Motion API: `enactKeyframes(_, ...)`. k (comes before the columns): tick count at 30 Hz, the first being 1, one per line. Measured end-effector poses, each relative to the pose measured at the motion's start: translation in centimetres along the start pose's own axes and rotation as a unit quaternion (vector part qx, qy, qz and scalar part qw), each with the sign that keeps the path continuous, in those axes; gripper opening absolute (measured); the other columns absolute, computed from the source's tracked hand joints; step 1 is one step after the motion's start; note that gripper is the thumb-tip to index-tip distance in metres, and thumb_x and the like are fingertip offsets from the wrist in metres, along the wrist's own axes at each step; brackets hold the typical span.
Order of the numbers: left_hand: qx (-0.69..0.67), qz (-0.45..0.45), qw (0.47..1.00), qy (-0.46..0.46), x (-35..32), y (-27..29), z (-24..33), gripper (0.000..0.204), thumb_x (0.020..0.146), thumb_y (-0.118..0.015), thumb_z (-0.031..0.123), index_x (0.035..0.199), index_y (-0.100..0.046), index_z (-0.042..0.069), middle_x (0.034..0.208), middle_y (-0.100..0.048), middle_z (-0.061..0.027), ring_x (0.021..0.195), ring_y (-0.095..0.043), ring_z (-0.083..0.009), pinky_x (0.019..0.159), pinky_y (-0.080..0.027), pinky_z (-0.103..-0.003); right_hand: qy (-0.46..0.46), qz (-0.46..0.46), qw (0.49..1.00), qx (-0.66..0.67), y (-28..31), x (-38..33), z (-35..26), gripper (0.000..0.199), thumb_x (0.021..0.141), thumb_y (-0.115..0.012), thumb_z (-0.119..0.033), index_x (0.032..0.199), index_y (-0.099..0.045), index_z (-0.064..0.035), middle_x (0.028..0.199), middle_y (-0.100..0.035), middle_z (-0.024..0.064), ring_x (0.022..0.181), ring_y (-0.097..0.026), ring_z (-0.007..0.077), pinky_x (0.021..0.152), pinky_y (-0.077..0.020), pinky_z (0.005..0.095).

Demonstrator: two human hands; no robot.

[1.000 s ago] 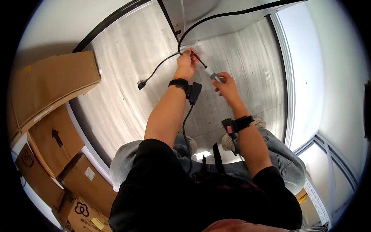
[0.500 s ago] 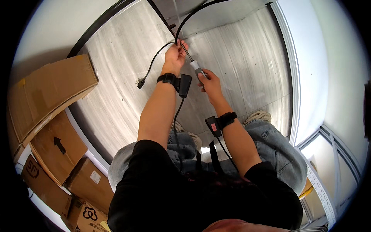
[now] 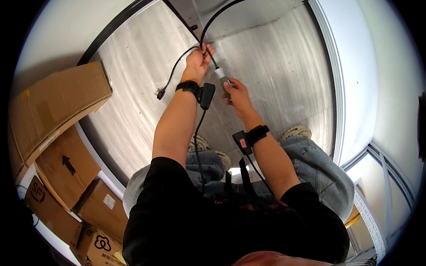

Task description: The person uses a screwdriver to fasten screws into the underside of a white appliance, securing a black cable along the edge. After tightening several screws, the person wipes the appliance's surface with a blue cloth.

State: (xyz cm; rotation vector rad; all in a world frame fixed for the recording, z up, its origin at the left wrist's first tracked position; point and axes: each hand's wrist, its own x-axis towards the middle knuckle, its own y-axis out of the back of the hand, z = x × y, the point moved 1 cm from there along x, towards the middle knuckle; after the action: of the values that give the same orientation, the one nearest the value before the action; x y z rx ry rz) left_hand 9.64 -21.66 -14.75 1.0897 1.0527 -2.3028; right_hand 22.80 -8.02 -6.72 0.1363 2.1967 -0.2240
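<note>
Grey wood-grain floor (image 3: 266,57), glossy highlight (image 3: 239,170) — pale wall (image 3: 390,66) at right — brown cardboard boxes (image 3: 62,104) stacked left.

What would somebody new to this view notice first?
Probably the grey-handled screwdriver gripped in the right hand at upper centre, its shaft pointing up toward the left hand. Next might be the thick black cable arching down to the left hand, with a plug showing against the pale floor farther left. Brown cardboard boxes crowd the left side.
</note>
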Motion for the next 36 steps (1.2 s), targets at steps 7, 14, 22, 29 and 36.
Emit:
enactKeyframes(7,0.001,-0.001,1.000,0.000,0.3,0.0,0.0,0.012,0.094,-0.049,0.006,0.101,-0.054,-0.003,0.096,-0.058,-0.0115,0.085,-0.060,-0.0216,0.079,-0.058,-0.034,-0.007,0.016,1.000,0.010,0.0,0.2,0.0,0.037,0.089,-0.060,-0.028,0.120,-0.055,-0.0081,0.088,-0.055,0.0012,0.070,-0.057,0.0115,0.055,-0.0448,0.0272)
enactKeyframes(14,0.021,0.002,1.000,-0.002,0.2,0.0,0.2,0.011,0.093,-0.052,0.006,0.099,-0.055,-0.003,0.092,-0.058,-0.0103,0.083,-0.060,-0.0209,0.078,-0.058,-0.033,-0.011,0.012,0.999,0.028,0.0,0.4,0.3,0.037,0.089,-0.060,-0.028,0.120,-0.055,-0.0078,0.089,-0.055,0.0017,0.070,-0.057,0.0113,0.054,-0.0438,0.0273)
enactKeyframes(22,0.029,0.011,0.999,-0.010,0.5,0.0,0.2,0.013,0.094,-0.049,0.007,0.102,-0.055,-0.003,0.094,-0.058,-0.0104,0.082,-0.060,-0.0201,0.076,-0.058,-0.033,-0.019,0.002,1.000,0.020,-0.3,0.1,-0.2,0.037,0.090,-0.058,-0.028,0.120,-0.054,-0.0067,0.087,-0.054,0.0012,0.070,-0.056,0.0117,0.055,-0.0433,0.0272)
enactKeyframes(29,0.028,0.013,1.000,-0.004,0.5,-0.1,0.4,0.013,0.094,-0.049,0.006,0.102,-0.055,-0.003,0.093,-0.058,-0.0096,0.081,-0.060,-0.0205,0.075,-0.058,-0.032,0.021,-0.032,0.999,0.003,0.0,1.6,1.8,0.037,0.091,-0.057,-0.030,0.120,-0.054,-0.0075,0.093,-0.053,0.0035,0.074,-0.056,0.0142,0.058,-0.0424,0.0290)
enactKeyframes(36,0.063,-0.033,0.997,0.020,-0.3,0.6,0.3,0.019,0.097,-0.044,0.014,0.107,-0.054,0.000,0.100,-0.060,-0.0100,0.085,-0.062,-0.0200,0.077,-0.056,-0.034,-0.089,0.006,0.990,0.109,-0.4,1.7,0.7,0.028,0.093,-0.053,-0.030,0.111,-0.052,-0.0082,0.088,-0.060,0.0058,0.071,-0.058,0.0166,0.059,-0.0420,0.0305)
